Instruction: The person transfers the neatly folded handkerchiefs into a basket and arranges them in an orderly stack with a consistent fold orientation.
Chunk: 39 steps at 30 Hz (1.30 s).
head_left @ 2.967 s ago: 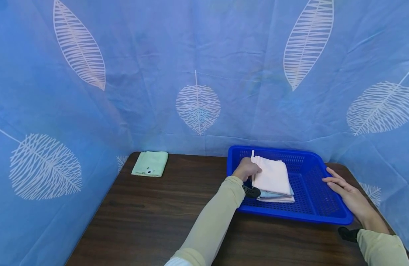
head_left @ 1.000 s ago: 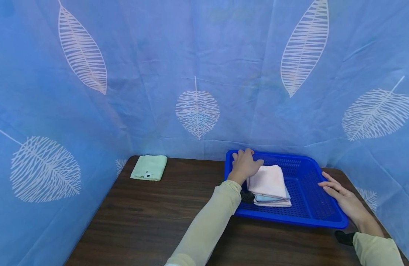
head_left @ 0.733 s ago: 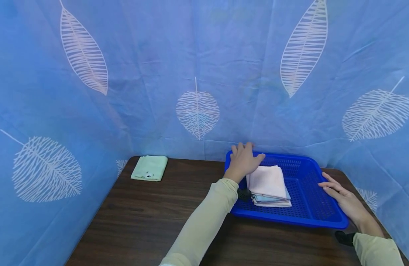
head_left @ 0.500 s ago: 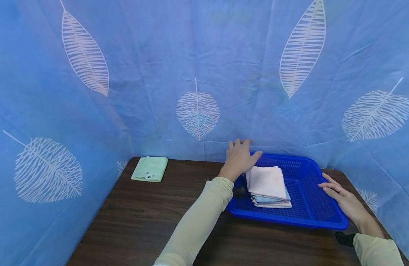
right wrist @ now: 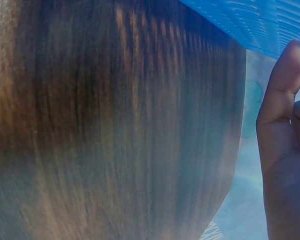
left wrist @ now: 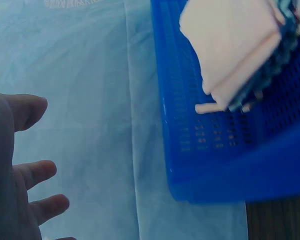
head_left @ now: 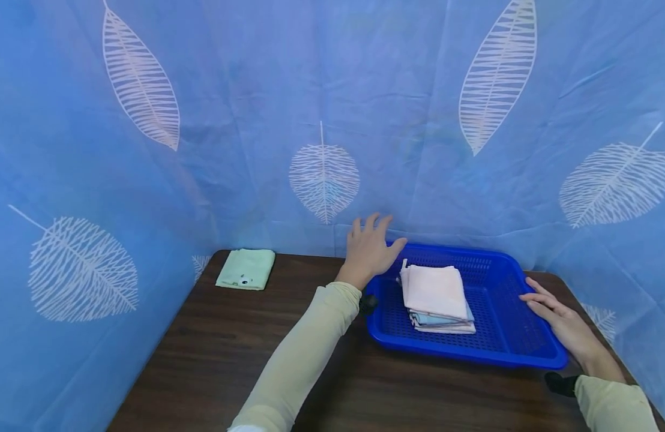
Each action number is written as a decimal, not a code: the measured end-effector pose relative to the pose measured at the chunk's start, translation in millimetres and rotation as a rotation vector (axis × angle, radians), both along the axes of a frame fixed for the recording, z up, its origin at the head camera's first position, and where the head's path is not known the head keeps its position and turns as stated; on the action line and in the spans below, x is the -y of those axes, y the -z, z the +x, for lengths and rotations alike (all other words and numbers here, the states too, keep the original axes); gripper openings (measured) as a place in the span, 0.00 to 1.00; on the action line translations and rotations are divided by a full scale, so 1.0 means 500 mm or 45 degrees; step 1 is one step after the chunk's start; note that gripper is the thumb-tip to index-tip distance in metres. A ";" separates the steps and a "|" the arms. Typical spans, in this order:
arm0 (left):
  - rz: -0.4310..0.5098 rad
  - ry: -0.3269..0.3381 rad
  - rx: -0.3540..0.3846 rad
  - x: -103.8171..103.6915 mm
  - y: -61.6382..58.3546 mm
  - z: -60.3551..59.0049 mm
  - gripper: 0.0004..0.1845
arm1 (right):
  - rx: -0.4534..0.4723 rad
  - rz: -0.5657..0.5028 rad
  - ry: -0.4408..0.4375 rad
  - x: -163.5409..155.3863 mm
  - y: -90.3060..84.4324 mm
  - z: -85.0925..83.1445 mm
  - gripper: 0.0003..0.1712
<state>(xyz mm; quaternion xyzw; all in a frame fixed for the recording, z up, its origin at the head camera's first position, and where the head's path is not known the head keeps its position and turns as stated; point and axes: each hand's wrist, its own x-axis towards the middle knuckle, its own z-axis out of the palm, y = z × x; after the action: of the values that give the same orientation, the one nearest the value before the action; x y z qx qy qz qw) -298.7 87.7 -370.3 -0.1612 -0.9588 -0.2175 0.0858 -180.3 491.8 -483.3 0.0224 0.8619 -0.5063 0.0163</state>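
Observation:
In the head view my left hand point(head_left: 369, 251) hovers over the left back corner of the blue plastic basket point(head_left: 437, 350), fingers spread, holding nothing. The left wrist view shows its fingers apart from the basket wall. A stack of folded towels lies in the basket's left half: a pale pink towel point(head_left: 435, 291) on top, a light blue towel point(head_left: 427, 318) and another pinkish one below. My right hand point(head_left: 567, 327) rests with extended fingers against the basket's right rim. In the right wrist view the thumb point(right wrist: 287, 70) lies against the basket's outer side.
A folded mint-green towel point(head_left: 247, 268) with a small animal face lies at the back left of the dark wooden table point(head_left: 213, 360). Behind and beside the table hangs a blue curtain point(head_left: 246, 120) with white leaf prints.
My left hand let go of the top pink towel, leaving it on the stack, then moved back and left out over the basket's corner. The right hand has stayed at the rim.

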 end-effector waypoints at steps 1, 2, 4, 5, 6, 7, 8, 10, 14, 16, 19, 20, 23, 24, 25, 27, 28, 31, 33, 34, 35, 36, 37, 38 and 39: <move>-0.003 0.000 0.001 0.004 0.002 -0.001 0.36 | 0.007 -0.001 0.003 -0.001 0.000 0.000 0.35; -0.009 -0.002 0.003 0.009 0.004 -0.002 0.36 | 0.011 0.000 0.006 -0.002 0.000 0.000 0.35; -0.013 -0.004 0.001 0.017 0.008 -0.004 0.36 | 0.015 0.000 0.014 -0.005 -0.001 -0.001 0.35; -0.019 -0.007 -0.001 0.022 0.010 -0.005 0.37 | 0.009 0.002 0.010 -0.005 0.000 -0.001 0.35; -0.025 -0.010 -0.002 0.026 0.011 -0.005 0.37 | 0.004 -0.001 0.005 -0.005 0.000 -0.001 0.34; -0.028 -0.015 -0.003 0.029 0.013 -0.005 0.37 | 0.001 -0.004 -0.001 -0.004 0.000 -0.001 0.35; -0.032 -0.018 -0.002 0.033 0.014 -0.005 0.37 | 0.003 -0.008 0.000 -0.004 0.001 -0.001 0.34; -0.036 -0.022 0.006 0.041 0.017 -0.004 0.37 | 0.017 -0.016 0.005 -0.002 0.001 -0.001 0.34; -0.051 -0.025 0.037 0.054 0.024 -0.003 0.37 | 0.047 -0.034 0.020 0.001 -0.001 0.000 0.35; -0.072 -0.040 0.045 0.061 0.029 -0.005 0.37 | 0.050 -0.031 0.021 0.001 -0.003 0.000 0.35; -0.095 -0.064 0.043 0.071 0.037 -0.009 0.37 | 0.041 -0.011 0.007 0.001 -0.005 0.000 0.36; -0.099 -0.071 0.039 0.075 0.039 -0.011 0.37 | 0.039 -0.004 0.003 0.001 -0.005 0.000 0.36; -0.115 -0.087 0.029 0.088 0.040 -0.014 0.38 | 0.035 0.009 0.002 0.000 -0.006 -0.001 0.37; -0.117 -0.090 0.026 0.092 0.039 -0.016 0.38 | 0.031 0.005 0.000 0.000 -0.006 -0.001 0.37; -0.133 -0.096 0.025 0.097 0.039 -0.016 0.38 | 0.026 0.011 -0.004 0.000 -0.006 -0.001 0.37; -0.156 -0.106 0.026 0.107 0.039 -0.018 0.38 | 0.014 0.017 -0.015 -0.001 -0.005 0.000 0.36; -0.165 -0.111 0.030 0.112 0.039 -0.019 0.38 | 0.008 0.021 -0.020 -0.002 -0.004 0.001 0.36; -0.184 -0.126 0.043 0.126 0.041 -0.021 0.38 | -0.003 0.034 -0.040 -0.004 -0.003 0.003 0.35; -0.171 -0.133 0.045 0.135 0.043 -0.024 0.38 | -0.009 0.026 -0.044 -0.004 -0.003 0.003 0.35; -0.165 -0.135 0.043 0.139 0.044 -0.024 0.38 | -0.009 0.020 -0.045 -0.004 -0.002 0.003 0.35; -0.159 -0.138 0.038 0.143 0.046 -0.025 0.38 | -0.009 0.011 -0.045 -0.004 -0.002 0.003 0.35; -0.151 -0.141 0.035 0.147 0.048 -0.026 0.37 | -0.009 0.004 -0.045 -0.004 -0.002 0.003 0.35; -0.150 -0.144 0.032 0.150 0.050 -0.028 0.37 | -0.009 0.002 -0.045 -0.004 -0.002 0.002 0.35; -0.147 -0.150 0.030 0.153 0.052 -0.030 0.37 | -0.008 0.003 -0.044 -0.004 -0.001 0.002 0.35; -0.152 -0.156 0.031 0.155 0.054 -0.030 0.38 | -0.005 0.007 -0.040 -0.004 -0.001 0.002 0.35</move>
<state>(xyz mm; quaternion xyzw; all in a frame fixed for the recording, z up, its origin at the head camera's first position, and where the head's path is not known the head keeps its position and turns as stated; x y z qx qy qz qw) -313.7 10.0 -397.2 -0.1043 -0.9792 -0.1562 0.0775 -179.4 493.9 -483.1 0.0077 0.8635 -0.5038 0.0224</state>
